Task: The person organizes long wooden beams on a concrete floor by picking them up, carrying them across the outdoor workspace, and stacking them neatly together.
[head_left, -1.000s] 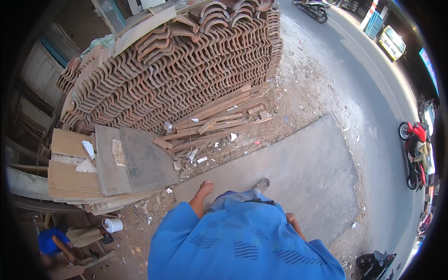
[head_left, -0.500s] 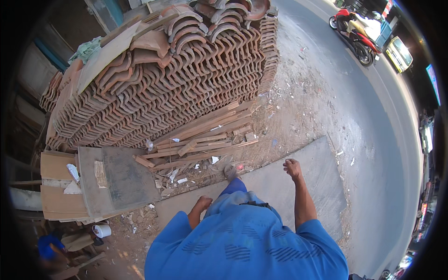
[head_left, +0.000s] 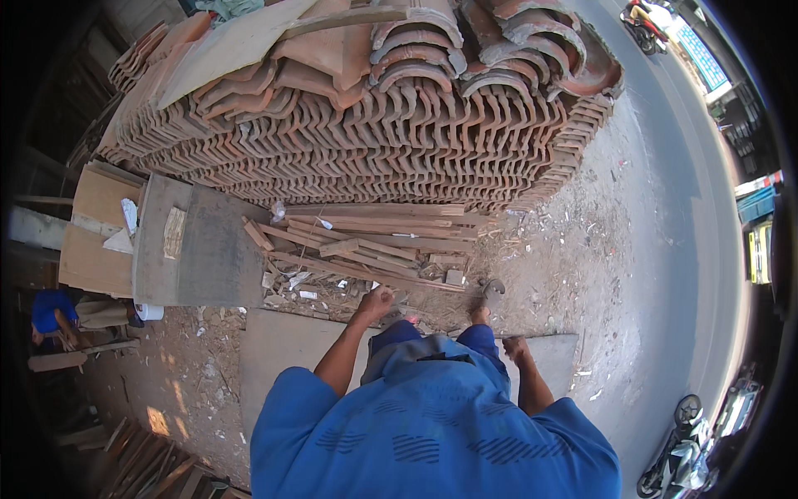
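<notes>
My left hand (head_left: pixel 376 301), loosely curled, hangs in front of my left thigh with nothing seen in it. The pile of wooden strips (head_left: pixel 374 245) lies on the ground just ahead of it. My right hand (head_left: pixel 516 348) is down by my right thigh, over the edge of a flat grey board (head_left: pixel 544 349). Its fingers are also curled, and no object shows in them. Beyond the wood rises a large stack of clay roof tiles (head_left: pixel 399 137), with curved ridge tiles (head_left: pixel 420 46) on top.
Dark sheets (head_left: pixel 220 241) and flattened cardboard (head_left: pixel 96 224) lie at left. Behind them sits a person in blue (head_left: pixel 54 312) near a white bucket (head_left: pixel 150 312). Rubble (head_left: pixel 532 249) covers the ground ahead. At right runs a road (head_left: pixel 665 208) with a parked motorcycle (head_left: pixel 686 453).
I have turned rightward and stepped closer to the tile stack. My left hand has swung forward, my right hand back. The red motorcycle has moved toward the upper edge.
</notes>
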Tool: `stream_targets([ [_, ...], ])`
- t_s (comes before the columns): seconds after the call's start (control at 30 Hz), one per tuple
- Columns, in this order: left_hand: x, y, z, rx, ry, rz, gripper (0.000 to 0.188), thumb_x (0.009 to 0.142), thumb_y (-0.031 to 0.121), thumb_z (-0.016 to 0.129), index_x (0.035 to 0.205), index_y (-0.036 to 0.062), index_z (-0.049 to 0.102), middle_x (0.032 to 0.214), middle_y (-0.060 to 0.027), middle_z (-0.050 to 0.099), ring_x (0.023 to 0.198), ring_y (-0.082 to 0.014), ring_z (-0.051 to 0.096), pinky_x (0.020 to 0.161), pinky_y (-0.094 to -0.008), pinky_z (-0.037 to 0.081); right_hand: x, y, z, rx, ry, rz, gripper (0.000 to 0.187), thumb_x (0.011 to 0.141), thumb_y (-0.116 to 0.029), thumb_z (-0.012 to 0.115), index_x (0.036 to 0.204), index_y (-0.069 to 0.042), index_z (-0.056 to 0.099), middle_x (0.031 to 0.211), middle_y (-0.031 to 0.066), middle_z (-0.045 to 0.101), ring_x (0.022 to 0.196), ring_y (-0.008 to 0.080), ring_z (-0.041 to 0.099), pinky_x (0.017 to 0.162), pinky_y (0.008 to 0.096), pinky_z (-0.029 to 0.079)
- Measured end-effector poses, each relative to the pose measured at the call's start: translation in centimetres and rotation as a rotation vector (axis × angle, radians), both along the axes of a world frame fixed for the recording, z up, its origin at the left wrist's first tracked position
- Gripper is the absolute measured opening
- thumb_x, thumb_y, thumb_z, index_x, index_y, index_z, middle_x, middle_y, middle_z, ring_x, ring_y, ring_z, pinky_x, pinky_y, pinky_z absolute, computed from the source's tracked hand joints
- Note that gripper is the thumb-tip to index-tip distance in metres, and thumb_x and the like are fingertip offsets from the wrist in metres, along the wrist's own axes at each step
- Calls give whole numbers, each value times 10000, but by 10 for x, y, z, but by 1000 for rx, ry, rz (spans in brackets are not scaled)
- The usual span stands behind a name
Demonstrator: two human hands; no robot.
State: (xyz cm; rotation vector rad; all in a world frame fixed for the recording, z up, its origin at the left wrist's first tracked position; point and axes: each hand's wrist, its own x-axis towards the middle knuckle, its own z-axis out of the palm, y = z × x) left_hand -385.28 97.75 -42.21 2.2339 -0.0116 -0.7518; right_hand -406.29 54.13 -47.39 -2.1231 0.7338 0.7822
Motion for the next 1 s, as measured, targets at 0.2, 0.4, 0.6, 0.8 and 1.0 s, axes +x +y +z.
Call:
stream_targets([
  [0.2, -35, -61, -60, 77, 120, 69, 417, 800, 353, 566, 1094, 58, 561, 1078, -187, 603, 1017, -338, 573, 872, -409, 453, 153, -111, -50, -79, -579, 1120, 140, 739, -129, 541, 647, -23, 539, 657, 136, 585, 599, 285, 597, 511, 384, 488],
  [0.4, -126, -186, -49, 257, 512, 401, 765, 783, 469, 568, 1357, 37, 306, 1278, -248, 454, 1206, -380, 428, 1004, -447, 345, 285, -96, -21, 15, -242, 730, 207, 775, -169, 493, 718, -12, 614, 766, 231, 592, 739, 347, 604, 654, 411, 476],
  [0.6, -159, -248, -67, 184, 696, 388, 855, 761, 524, 571, 1416, 130, 187, 1374, -341, 232, 1262, -492, 280, 998, -546, 306, 349, -76, -57, -89, 77, 801, 308, 778, -296, 533, 836, -19, 657, 928, 220, 625, 940, 344, 599, 829, 405, 467],
  [0.8, -123, -233, -68, 446, 679, 584, 820, 738, 477, 605, 1410, 210, 219, 1368, -343, 183, 1210, -520, 306, 946, -566, 341, 399, -24, -145, -104, -136, 726, 361, 778, -324, 580, 980, -30, 638, 998, 227, 621, 971, 349, 597, 849, 388, 468],
  [1.0, -113, -189, -102, 558, 511, 748, 617, 738, 359, 615, 1289, 170, 413, 1363, -288, 253, 1169, -476, 349, 938, -546, 347, 472, 20, -282, -252, -203, 797, 503, 795, -327, 594, 1189, -30, 495, 1052, 239, 597, 1026, 389, 557, 908, 422, 432],
])
